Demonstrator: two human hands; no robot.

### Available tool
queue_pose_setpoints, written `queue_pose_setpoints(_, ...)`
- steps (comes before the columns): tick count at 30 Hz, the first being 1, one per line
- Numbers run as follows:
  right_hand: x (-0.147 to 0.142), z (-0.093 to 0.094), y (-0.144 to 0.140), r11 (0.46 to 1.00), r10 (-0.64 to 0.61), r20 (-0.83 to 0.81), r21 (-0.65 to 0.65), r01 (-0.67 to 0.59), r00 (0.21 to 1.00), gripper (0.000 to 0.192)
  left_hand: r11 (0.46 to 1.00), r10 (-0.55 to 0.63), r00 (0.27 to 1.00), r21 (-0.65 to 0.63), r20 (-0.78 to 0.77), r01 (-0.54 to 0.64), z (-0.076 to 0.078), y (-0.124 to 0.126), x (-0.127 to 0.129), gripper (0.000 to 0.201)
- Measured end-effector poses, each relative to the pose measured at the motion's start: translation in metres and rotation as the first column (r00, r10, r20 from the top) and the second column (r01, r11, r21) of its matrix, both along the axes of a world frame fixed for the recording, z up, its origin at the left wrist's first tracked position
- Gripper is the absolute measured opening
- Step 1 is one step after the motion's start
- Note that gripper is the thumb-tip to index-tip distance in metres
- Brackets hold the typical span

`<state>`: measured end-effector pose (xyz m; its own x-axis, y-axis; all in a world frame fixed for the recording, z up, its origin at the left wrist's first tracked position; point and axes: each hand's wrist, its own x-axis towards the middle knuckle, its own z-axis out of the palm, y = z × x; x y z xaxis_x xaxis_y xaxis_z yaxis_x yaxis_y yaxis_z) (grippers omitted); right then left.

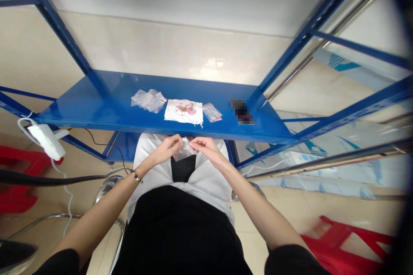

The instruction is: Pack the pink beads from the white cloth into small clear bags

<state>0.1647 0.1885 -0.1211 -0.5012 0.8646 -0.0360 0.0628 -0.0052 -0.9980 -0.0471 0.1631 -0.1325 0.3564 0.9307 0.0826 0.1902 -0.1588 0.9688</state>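
Note:
Over my lap, just below the shelf's front edge, both hands hold a small clear plastic bag (184,149). My left hand (170,146) pinches its left side, and my right hand (206,147) grips its upper right edge. Something pinkish shows faintly at the bag's left; I cannot make out what. Ahead on the blue shelf (112,118) lies a white cloth pouch (174,114) with several small pink pieces (187,108) spread on it. A clear bag with pink pieces inside (212,113) rests to its right, and a pile of clear plastic bags (148,100) to its left.
A dark, pixelated object (241,112) sits at the shelf's right. Blue posts rise at both ends. A white power strip (47,141) hangs at the left with its cable. Red stools (345,240) stand on the floor at both sides.

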Motion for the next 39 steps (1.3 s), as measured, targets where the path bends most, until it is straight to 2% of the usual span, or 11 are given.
queue_pose_setpoints(6, 0.001, 0.002, -0.001, 0.996, 0.066, -0.022, -0.065, -0.067, 0.998, 0.029, 0.994, -0.011, 0.994, -0.108, 0.108, 0.023, 0.000, 0.001, 0.001, 0.029)
queue_pose_setpoints(10, 0.003, 0.000, 0.001, 0.989, 0.046, -0.061, -0.137, -0.054, 0.997, 0.028, 0.996, 0.068, 0.988, -0.067, 0.137, -0.059, 0.005, -0.004, 0.002, 0.028)
queue_pose_setpoints(14, 0.004, 0.000, 0.000, 0.972, 0.052, -0.113, -0.220, -0.076, 0.992, 0.024, 0.997, 0.068, 0.986, -0.047, 0.153, -0.062, 0.009, -0.010, 0.000, 0.026)
queue_pose_setpoints(17, 0.004, 0.001, 0.002, 0.963, 0.046, -0.156, -0.256, -0.086, 0.987, 0.021, 0.986, 0.153, 0.984, 0.058, 0.090, -0.158, 0.012, -0.008, -0.003, 0.022)
queue_pose_setpoints(20, 0.004, 0.003, 0.003, 0.956, 0.055, -0.186, -0.275, -0.105, 0.981, 0.020, 0.939, 0.262, 0.965, 0.223, 0.029, -0.261, 0.016, -0.005, -0.005, 0.015)
queue_pose_setpoints(23, 0.005, 0.005, 0.000, 0.956, 0.125, -0.185, -0.240, -0.168, 0.975, 0.020, 0.954, 0.185, 0.983, 0.242, -0.005, -0.179, 0.021, -0.008, -0.005, 0.018)
queue_pose_setpoints(26, 0.004, 0.006, -0.005, 0.960, 0.182, -0.160, -0.185, -0.211, 0.970, 0.021, 0.997, 0.029, 0.999, 0.075, 0.019, -0.030, 0.020, -0.016, -0.002, 0.029)
queue_pose_setpoints(28, 0.003, 0.005, -0.007, 0.963, 0.194, -0.146, -0.160, -0.217, 0.970, 0.022, 0.999, -0.033, 0.997, -0.040, 0.077, 0.036, 0.016, -0.020, 0.003, 0.033)
queue_pose_setpoints(30, 0.002, 0.004, -0.008, 0.964, 0.207, -0.128, -0.141, -0.225, 0.970, 0.023, 0.993, -0.056, 0.991, -0.097, 0.118, 0.068, 0.013, -0.021, 0.007, 0.034)
queue_pose_setpoints(39, 0.000, 0.005, -0.006, 0.966, 0.236, -0.058, -0.096, -0.241, 0.970, 0.032, 0.981, -0.138, 0.975, -0.110, 0.177, 0.159, 0.007, -0.017, 0.014, 0.036)
